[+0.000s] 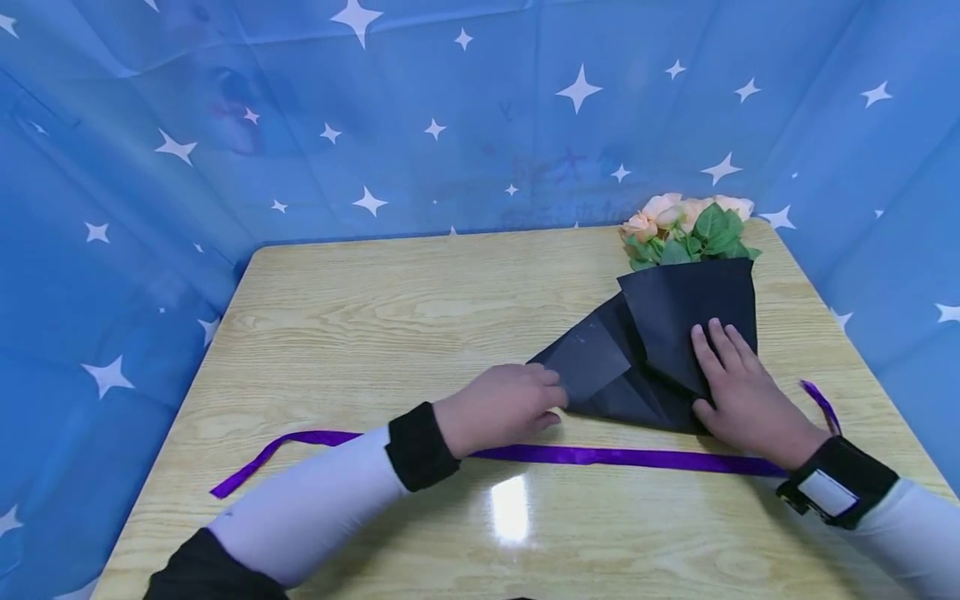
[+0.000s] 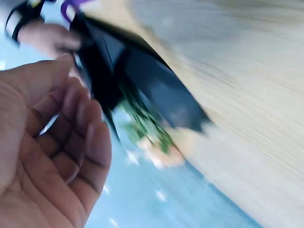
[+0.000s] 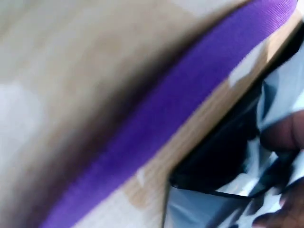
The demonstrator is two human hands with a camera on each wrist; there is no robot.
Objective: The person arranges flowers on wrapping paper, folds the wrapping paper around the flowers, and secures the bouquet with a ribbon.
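Observation:
A bouquet of pale peach flowers [image 1: 663, 212] with green leaves lies on the table, wrapped in black paper [image 1: 678, 308]. My right hand [image 1: 750, 400] rests on the wrap with its fingers spread, pressing the folded sheet. My left hand [image 1: 502, 406] is at the wrap's lower left corner, fingers loosely bent. In the left wrist view no paper shows inside the left hand [image 2: 57, 137]; the bouquet beyond it is blurred. Below the bouquet a purple ribbon [image 1: 622, 457] stretches across the table, passing under both wrists. The right wrist view shows the ribbon [image 3: 161, 114] close up beside the paper's edge.
The wood-grain table [image 1: 420, 308] ends at the back against a blue curtain [image 1: 480, 117] with white stars. One ribbon end curls up at the right, beside the right wrist; the other lies at the left. Light glares off the tabletop near the front.

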